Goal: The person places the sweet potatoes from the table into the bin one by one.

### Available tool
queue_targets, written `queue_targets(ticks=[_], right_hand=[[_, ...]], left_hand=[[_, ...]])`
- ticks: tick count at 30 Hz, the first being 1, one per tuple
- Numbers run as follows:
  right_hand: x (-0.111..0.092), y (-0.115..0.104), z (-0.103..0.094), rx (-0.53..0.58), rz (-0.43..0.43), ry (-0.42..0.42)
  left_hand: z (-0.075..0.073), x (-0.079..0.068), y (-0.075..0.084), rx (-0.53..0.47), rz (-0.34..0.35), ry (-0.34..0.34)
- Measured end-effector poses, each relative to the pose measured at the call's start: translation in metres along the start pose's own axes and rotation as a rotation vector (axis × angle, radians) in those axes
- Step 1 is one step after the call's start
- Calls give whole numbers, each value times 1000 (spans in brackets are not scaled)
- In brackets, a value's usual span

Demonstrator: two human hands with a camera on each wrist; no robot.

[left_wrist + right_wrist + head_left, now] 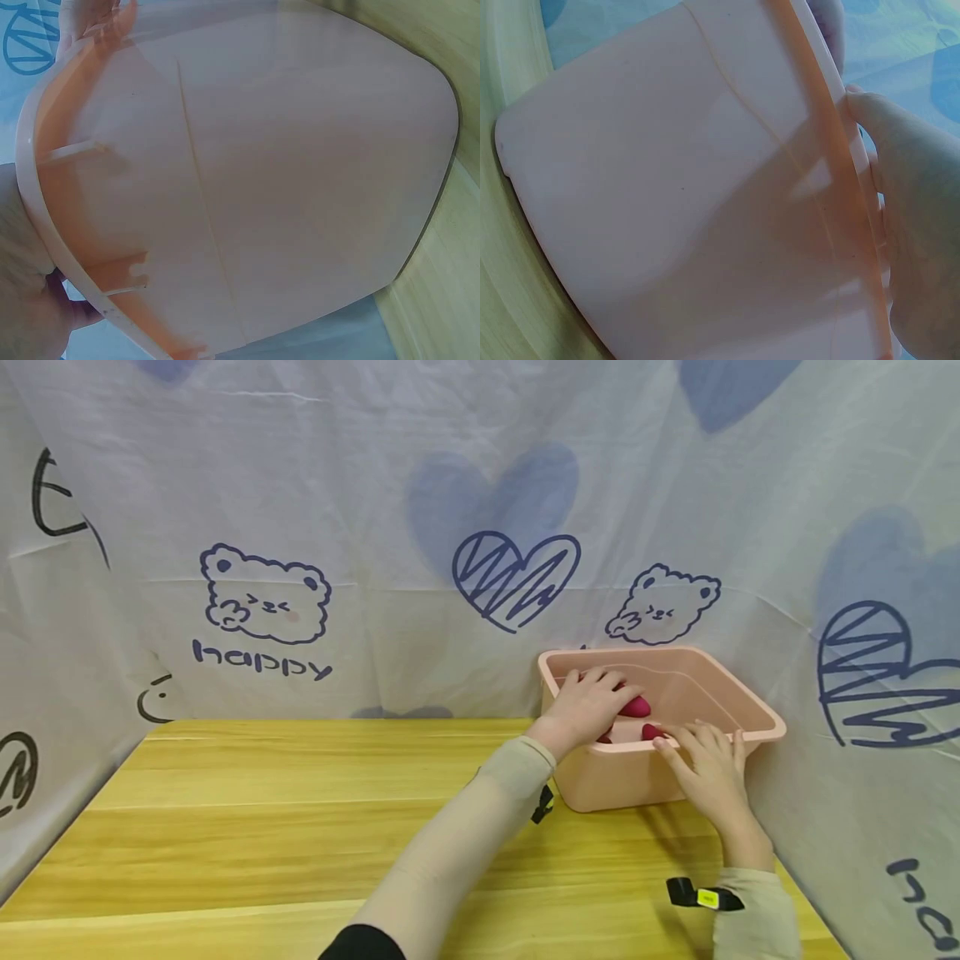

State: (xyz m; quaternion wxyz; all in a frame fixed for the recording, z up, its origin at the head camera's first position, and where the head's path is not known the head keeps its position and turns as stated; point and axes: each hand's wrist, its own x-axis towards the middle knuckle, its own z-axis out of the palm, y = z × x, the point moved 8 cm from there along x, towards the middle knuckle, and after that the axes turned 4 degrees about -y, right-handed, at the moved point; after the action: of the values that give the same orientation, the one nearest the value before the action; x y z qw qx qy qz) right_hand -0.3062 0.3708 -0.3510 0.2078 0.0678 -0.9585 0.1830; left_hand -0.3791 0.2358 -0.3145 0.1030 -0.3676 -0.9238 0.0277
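Note:
A pale pink plastic bin (622, 781) stands at the right back of the table. Inside it are dark pink, smooth-looking things, one larger rounded piece (636, 707) and a smaller one (651, 732). My left hand (581, 706) reaches over the bin's left front corner, its fingers bent down inside beside the larger piece; I cannot tell whether they grip it. My right hand (708, 772) lies over the front rim, fingers extending inward, partly hidden by the bin wall. In the right wrist view, the right thumb (866, 105) rests at the rim.
The bin stands on a yellow wood-grain table (300, 827). Behind it and along its right side hangs a white cloth (375, 527) printed with hearts and bears. Black straps with small yellow labels (707, 898) circle the wrists.

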Motion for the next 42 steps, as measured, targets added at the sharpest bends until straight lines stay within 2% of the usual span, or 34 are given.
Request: queue_targets(ticks=[12, 23, 42], right_hand=[[1, -1, -1, -10, -3, 3], [1, 1, 0, -11, 7, -2], [1, 1, 1, -6, 4, -14]], left_hand=[[1, 2, -1, 10, -12, -13], [2, 3, -4, -33, -43, -24], [4, 2, -4, -27, -32, -15]])
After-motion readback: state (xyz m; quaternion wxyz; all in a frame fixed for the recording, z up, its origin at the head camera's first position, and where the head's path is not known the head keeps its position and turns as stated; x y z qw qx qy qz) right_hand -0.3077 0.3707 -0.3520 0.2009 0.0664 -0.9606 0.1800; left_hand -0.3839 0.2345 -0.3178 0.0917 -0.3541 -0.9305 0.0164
